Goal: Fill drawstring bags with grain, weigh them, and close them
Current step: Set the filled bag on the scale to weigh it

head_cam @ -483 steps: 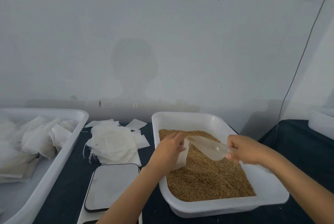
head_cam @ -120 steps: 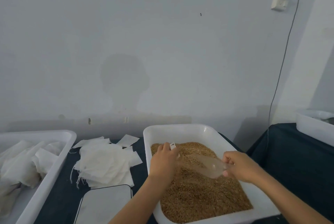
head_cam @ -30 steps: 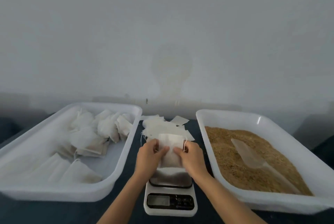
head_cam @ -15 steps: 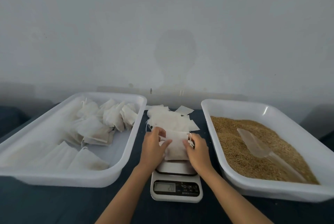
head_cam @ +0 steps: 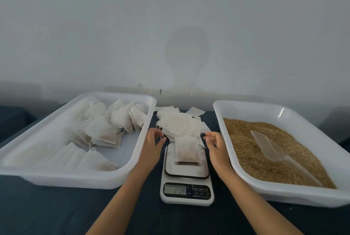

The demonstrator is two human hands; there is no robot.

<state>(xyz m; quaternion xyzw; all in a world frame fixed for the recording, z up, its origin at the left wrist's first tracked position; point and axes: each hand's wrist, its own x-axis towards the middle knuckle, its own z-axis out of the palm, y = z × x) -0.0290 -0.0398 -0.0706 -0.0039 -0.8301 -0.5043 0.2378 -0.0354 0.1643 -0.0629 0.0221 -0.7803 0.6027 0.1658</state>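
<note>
A filled white drawstring bag (head_cam: pixel 187 151) lies flat on the platform of a white digital scale (head_cam: pixel 187 187), whose display shows blurred digits. My left hand (head_cam: pixel 154 143) hovers just left of the bag, fingers loosely curled, holding nothing. My right hand (head_cam: pixel 215 143) hovers just right of it, likewise empty. Behind the scale lies a pile of empty bags (head_cam: pixel 178 124). The white tray on the right (head_cam: pixel 265 190) holds brown grain (head_cam: pixel 246 151) with a clear plastic scoop (head_cam: pixel 272 151) resting on it.
A white tray on the left (head_cam: pixel 75 179) holds several filled bags. Everything stands on a dark blue tabletop (head_cam: pixel 56 212) against a pale wall. The scale sits in the narrow gap between the two trays.
Both hands have let go of the bag and drawn apart to either side. The bag now lies alone on the scale platform.
</note>
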